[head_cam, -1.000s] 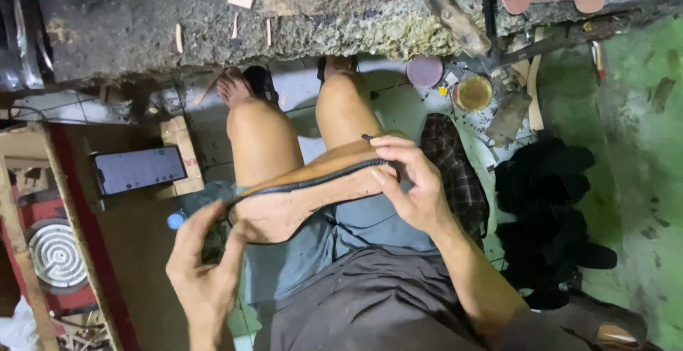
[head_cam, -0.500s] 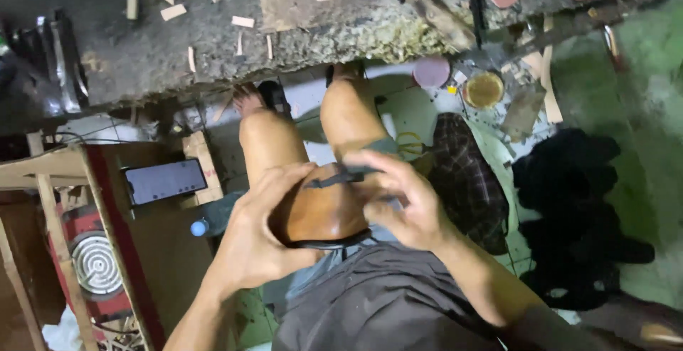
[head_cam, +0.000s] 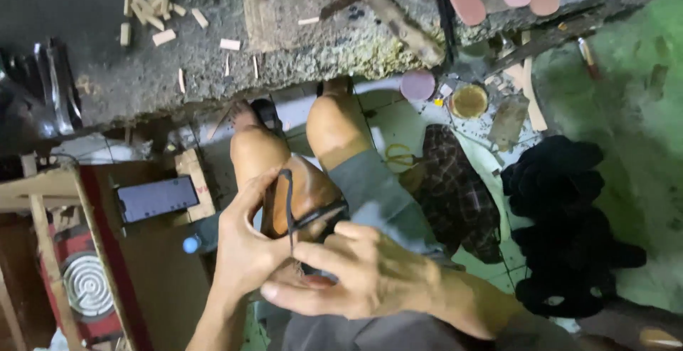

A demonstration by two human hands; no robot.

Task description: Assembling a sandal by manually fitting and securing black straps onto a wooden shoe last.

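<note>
Since before, our right hand has slid below the brown leather piece. Our left hand clasps it; right fingers pinch its black edge strip.

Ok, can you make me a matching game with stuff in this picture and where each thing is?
Things:
1. brown shoe
2. phone
3. black cloth
4. wood bits

Places:
A. up on the rough bench
B. on the green floor, right side
C. in both hands, over the lap
D. on the low wooden stand, left side

Pairs: 1-C, 2-D, 3-B, 4-A
</note>
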